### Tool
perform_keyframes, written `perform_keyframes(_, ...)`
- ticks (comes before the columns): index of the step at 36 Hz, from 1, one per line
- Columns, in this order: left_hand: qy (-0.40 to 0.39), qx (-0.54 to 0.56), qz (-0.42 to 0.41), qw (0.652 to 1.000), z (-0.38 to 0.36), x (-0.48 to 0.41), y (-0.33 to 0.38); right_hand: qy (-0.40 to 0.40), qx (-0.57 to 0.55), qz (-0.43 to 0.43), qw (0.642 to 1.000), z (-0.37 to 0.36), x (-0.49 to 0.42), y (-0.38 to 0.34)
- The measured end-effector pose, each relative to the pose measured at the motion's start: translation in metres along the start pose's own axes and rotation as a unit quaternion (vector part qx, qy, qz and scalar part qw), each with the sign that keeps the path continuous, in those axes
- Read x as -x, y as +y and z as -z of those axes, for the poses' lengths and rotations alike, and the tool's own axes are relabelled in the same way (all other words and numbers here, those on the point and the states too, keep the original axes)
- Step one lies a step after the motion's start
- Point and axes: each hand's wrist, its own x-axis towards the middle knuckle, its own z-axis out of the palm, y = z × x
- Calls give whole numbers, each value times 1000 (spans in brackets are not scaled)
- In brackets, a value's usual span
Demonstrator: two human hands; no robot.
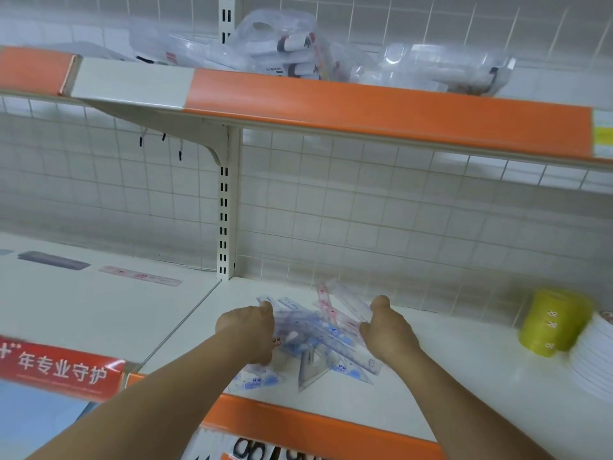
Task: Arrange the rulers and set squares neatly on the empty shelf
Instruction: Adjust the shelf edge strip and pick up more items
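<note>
A loose pile of clear plastic rulers and set squares, printed blue and pink, lies on the white shelf. My left hand grips the pile's left side, thumb on top of a blue ruler. My right hand holds the pile's right side, fingers curled round the end of a clear ruler that sticks up toward the back grid. One set square and a blue-printed piece lie flat near the front edge.
A yellow roll and stacked white rolls stand at the right. On the left shelf section lie a pink ruler and a dark flat case. Clear packs crowd the upper shelf. Orange edge strips run along both shelves.
</note>
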Motion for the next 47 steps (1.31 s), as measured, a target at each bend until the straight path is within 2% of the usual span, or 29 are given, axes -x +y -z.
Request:
perform_keyframes(5, 29, 22, 4, 999, 1, 1, -8, -9, -2, 39, 999, -3, 0, -13)
perform_keyframes(11, 56, -39, 13, 998, 4, 5, -34, -25, -15, 86, 996, -13, 5, -38)
perform_keyframes(17, 53, 52, 27, 997, 5, 11, -72, -54, 2, 104, 993, -25, 7, -74)
perform_keyframes(30, 83, 51, 70, 993, 0, 43, -223, -74, 18, 153, 985, -68, 48, -200)
perform_keyframes(47, 71, 73, 112, 989, -18, 90, -406, -88, -22, 192, 977, -142, 113, -367)
